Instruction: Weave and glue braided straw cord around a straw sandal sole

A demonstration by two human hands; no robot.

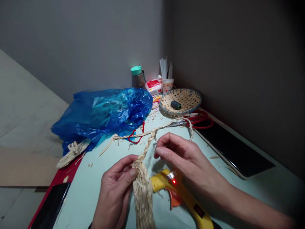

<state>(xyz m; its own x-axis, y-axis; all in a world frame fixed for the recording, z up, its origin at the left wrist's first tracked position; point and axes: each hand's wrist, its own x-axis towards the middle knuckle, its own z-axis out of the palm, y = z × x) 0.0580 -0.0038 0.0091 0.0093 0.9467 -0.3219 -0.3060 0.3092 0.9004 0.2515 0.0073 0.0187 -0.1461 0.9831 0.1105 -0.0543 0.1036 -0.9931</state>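
My left hand (114,187) grips the top edge of a woven straw piece (143,194) that stands between my hands, thumb pressed on its upper end. From that end a braided straw cord (152,133) runs away across the table. My right hand (181,156) hovers just right of the cord, fingers curled and pinched together close to the braid; whether it touches the braid I cannot tell. A yellow glue gun (181,197) with a red light on lies on the table under my right hand.
A blue plastic bag (105,111) lies at the left, with straw (71,152) by it. At the back stand a woven basket (190,95) holding a dark spool (175,105), a paper cup (167,84), a green-capped bottle (137,77), red-handled scissors (197,120). A dark tablet (233,149) lies right, a phone (50,206) left.
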